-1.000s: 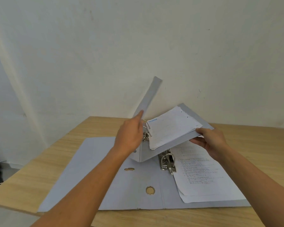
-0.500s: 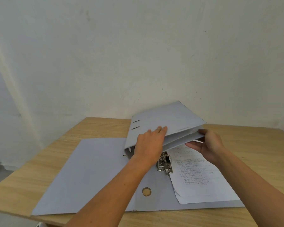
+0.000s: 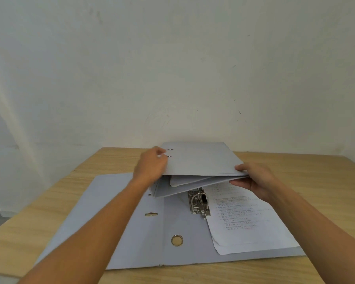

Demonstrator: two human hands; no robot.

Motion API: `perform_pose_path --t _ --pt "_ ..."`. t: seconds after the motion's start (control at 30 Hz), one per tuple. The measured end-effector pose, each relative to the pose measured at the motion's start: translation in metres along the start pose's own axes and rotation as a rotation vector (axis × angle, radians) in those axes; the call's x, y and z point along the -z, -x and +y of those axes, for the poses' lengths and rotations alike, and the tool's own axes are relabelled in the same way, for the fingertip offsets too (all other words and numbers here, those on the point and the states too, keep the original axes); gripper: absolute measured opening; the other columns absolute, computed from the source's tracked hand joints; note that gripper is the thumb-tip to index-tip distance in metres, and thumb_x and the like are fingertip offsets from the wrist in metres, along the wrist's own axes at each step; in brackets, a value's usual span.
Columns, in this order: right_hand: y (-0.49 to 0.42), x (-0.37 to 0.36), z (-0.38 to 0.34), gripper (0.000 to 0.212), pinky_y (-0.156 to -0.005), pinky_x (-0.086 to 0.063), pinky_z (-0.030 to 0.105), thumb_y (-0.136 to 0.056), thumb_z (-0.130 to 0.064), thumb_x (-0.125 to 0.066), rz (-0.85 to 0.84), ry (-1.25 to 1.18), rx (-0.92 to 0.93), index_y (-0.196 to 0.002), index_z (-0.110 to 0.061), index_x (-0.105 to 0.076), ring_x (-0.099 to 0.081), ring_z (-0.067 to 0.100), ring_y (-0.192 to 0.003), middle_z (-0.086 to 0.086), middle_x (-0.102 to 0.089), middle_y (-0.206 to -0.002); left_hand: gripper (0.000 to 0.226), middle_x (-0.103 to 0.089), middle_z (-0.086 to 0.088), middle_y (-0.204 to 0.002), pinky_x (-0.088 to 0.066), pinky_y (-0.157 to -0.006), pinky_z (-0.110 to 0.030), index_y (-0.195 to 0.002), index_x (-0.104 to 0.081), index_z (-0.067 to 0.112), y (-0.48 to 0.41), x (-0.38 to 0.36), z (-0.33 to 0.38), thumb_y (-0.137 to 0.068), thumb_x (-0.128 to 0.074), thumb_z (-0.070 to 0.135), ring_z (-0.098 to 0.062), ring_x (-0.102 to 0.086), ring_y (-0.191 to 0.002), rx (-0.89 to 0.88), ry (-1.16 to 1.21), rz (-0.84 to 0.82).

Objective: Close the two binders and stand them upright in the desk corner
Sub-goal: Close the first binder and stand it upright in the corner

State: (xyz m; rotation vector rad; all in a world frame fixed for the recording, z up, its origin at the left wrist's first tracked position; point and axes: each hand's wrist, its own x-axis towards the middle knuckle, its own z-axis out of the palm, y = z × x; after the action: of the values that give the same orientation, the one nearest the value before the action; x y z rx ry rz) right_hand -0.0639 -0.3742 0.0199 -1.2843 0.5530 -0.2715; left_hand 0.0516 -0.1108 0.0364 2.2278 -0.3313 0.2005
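- My left hand is curled around the spine side of the top binder, with my fingers near the two little slots in its cover
- My right hand pinches the open edge of that same binder, thumb on top of the cover and fingers under it
- The top binder looks just about shut; its cover lies over the papers, but I can see a small gap at the front where the pages peek out
- It is held a bit tilted, above the bottom binder
- The bottom binder lies wide open and flat on the desk, with its metal rings showing and a sheet of paper on its right side
- So I think one binder is almost closed and the other is not closed at all
- Neither one stands up yet; both are in the middle of the desk, away from the corner by the wall
- I would say most of the job is left
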Motion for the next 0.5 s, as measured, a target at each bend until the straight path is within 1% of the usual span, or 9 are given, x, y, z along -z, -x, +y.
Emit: perform_pose_path --t 0.07,0.13,0.17,0.2,0.23,0.3,0.37,0.43,0.5 --pt "-0.001 0.003 0.001 0.014 -0.050 -0.060 0.031 -0.088 0.003 -0.062 -0.004 -0.009 -0.016 -0.102 0.006 -0.059 -0.066 0.031 -0.087 0.017 -0.059 -0.103 0.035 -0.062 -0.010 -0.118 -0.041 -0.082 -0.032 -0.116 -0.063 0.012 -0.021 0.010 -0.015 -0.088 -0.054 0.031 -0.029 -0.058 -0.113 0.272 0.088 -0.029" --pt "-0.002 0.004 0.002 0.015 -0.050 -0.060 0.031 -0.088 0.001 -0.063 0.002 -0.013 -0.038 -0.103 0.005 -0.059 -0.067 0.032 -0.088 0.017 -0.059 -0.104 0.054 -0.059 -0.013 -0.118 -0.049 -0.086 -0.041 -0.121 -0.055 0.005 -0.032 0.017 -0.024 -0.083 -0.061 0.044 -0.035 -0.059 -0.111 0.570 0.288 -0.220" --pt "-0.003 0.004 0.004 0.017 -0.050 -0.060 0.032 -0.088 -0.001 -0.064 0.006 -0.017 -0.048 -0.104 0.004 -0.059 -0.067 0.033 -0.088 0.017 -0.059 -0.105 0.064 -0.060 -0.015 -0.116 -0.054 -0.084 -0.045 -0.122 -0.053 0.003 -0.035 0.019 -0.027 -0.079 -0.064 0.049 -0.035 -0.062 -0.105 0.669 0.373 -0.318" --pt "-0.005 0.005 0.004 0.018 -0.050 -0.060 0.032 -0.088 -0.002 -0.065 0.009 -0.022 -0.055 -0.105 0.003 -0.059 -0.067 0.033 -0.088 0.017 -0.058 -0.106 0.070 -0.063 -0.016 -0.113 -0.057 -0.082 -0.048 -0.121 -0.053 0.001 -0.040 0.018 -0.030 -0.076 -0.066 0.052 -0.035 -0.065 -0.100 0.728 0.441 -0.390" --pt "-0.005 0.005 0.005 0.020 -0.050 -0.060 0.032 -0.088 -0.003 -0.066 0.011 -0.027 -0.060 -0.106 0.003 -0.059 -0.067 0.033 -0.087 0.017 -0.058 -0.106 0.072 -0.065 -0.017 -0.115 -0.058 -0.082 -0.049 -0.121 -0.054 0.000 -0.045 0.016 -0.033 -0.074 -0.068 0.053 -0.035 -0.067 -0.099 0.762 0.493 -0.446" --pt "-0.008 0.006 0.007 0.027 -0.049 -0.060 0.032 -0.088 -0.004 -0.067 0.024 -0.045 -0.067 -0.112 0.004 -0.058 -0.067 0.033 -0.086 0.016 -0.057 -0.105 0.069 -0.068 -0.016 -0.118 -0.055 -0.088 -0.052 -0.120 -0.059 0.004 -0.053 0.009 -0.034 -0.074 -0.070 0.054 -0.034 -0.067 -0.103 0.781 0.566 -0.556" --pt "-0.012 0.007 0.011 0.030 -0.048 -0.060 0.033 -0.088 -0.005 -0.068 0.031 -0.063 -0.069 -0.115 0.004 -0.057 -0.068 0.032 -0.084 0.015 -0.059 -0.103 0.062 -0.071 -0.016 -0.109 -0.054 -0.089 -0.049 -0.115 -0.064 0.009 -0.059 -0.001 -0.034 -0.072 -0.074 0.053 -0.033 -0.068 -0.098 0.764 0.599 -0.611" --pt "-0.014 0.006 0.014 0.030 -0.047 -0.060 0.033 -0.088 -0.007 -0.070 0.019 -0.092 -0.081 -0.114 0.004 -0.059 -0.069 0.030 -0.082 0.014 -0.061 -0.101 0.055 -0.073 -0.014 -0.088 -0.058 -0.077 -0.045 -0.106 -0.068 0.011 -0.062 -0.008 -0.034 -0.069 -0.077 0.050 -0.031 -0.071 -0.079 0.735 0.609 -0.602" --pt "-0.017 0.004 0.017 0.030 -0.047 -0.059 0.030 -0.088 -0.006 -0.070 0.002 -0.105 -0.096 -0.114 0.004 -0.060 -0.070 0.029 -0.082 0.014 -0.063 -0.100 0.049 -0.073 -0.013 -0.075 -0.059 -0.065 -0.041 -0.101 -0.068 0.011 -0.064 -0.013 -0.036 -0.069 -0.077 0.048 -0.029 -0.072 -0.063 0.726 0.640 -0.582"
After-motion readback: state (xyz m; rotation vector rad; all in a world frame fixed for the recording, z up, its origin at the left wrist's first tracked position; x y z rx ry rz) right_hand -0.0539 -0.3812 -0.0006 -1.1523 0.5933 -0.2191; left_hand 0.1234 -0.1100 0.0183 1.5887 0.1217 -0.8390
